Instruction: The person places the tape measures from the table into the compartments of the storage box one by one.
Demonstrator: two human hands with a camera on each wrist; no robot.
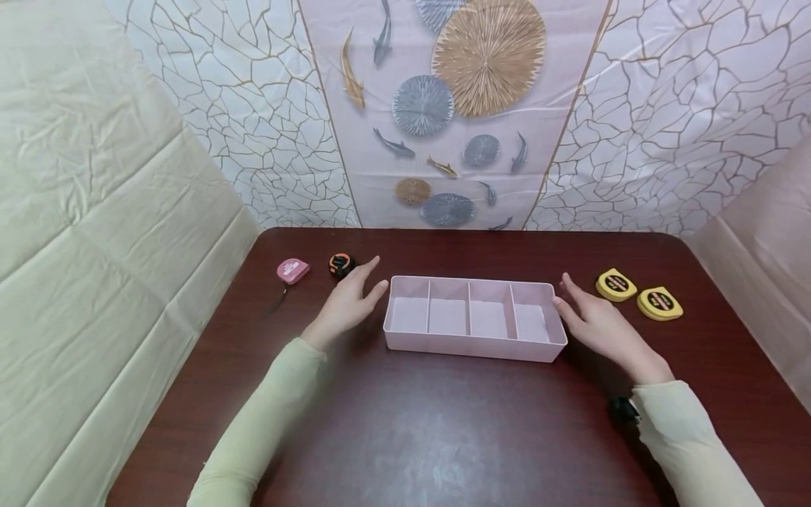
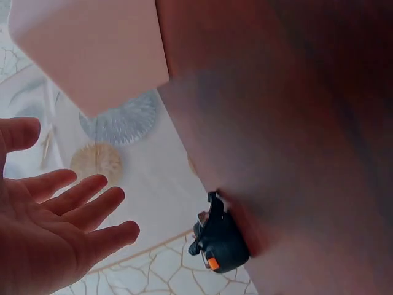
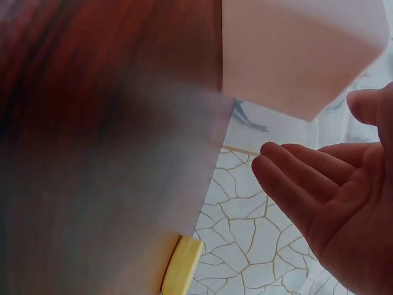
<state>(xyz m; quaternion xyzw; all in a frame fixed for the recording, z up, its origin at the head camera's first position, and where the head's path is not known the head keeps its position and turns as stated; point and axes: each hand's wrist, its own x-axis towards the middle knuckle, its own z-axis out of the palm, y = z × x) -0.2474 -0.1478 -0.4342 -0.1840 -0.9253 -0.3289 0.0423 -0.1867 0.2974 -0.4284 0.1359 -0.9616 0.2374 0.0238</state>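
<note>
A pale pink divided tray (image 1: 469, 345) with several compartments rests on the dark table, its compartments holding nothing. My left hand (image 1: 347, 304) is just off the tray's left end, fingers spread and relaxed; the left wrist view shows a gap between that hand (image 2: 67, 227) and the tray (image 2: 92, 55). On the other side, my right hand (image 1: 598, 325) is at the right end with fingers extended. In the right wrist view the palm of this hand (image 3: 344, 190) faces the tray (image 3: 295, 55) without visible contact. Both hands hold nothing.
Beyond the left hand lie a black-and-orange tape measure (image 1: 342, 265) and a pink tape measure (image 1: 293, 270). Two yellow tape measures (image 1: 616, 284) lie right of the right hand. A patterned cloth (image 1: 443, 155) hangs behind the table (image 1: 412, 422).
</note>
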